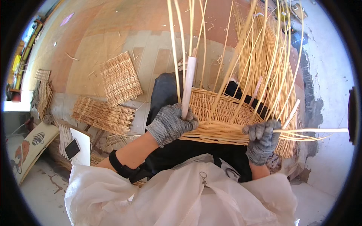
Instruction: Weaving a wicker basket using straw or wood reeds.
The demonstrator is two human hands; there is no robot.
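Observation:
A partly woven wicker basket (220,107) rests on my lap, its base woven and long uprights rising from its edges. My left hand (169,124), in a grey knitted glove, is closed round the foot of a thick pale corner stick (188,84) at the near left corner. At the near right corner, my gloved right hand (262,140) is closed on willow rods (309,130) that stick out to the right. Another thick corner stick (291,114) stands just beyond that hand. The fingers hide where the rods meet the weave.
A large bundle of loose willow rods (260,49) lies beyond the basket on the right. Woven panels (120,79) lie on the floor to the left. A phone (72,149) sits on a white sheet at the left. A wall (328,75) borders the right side.

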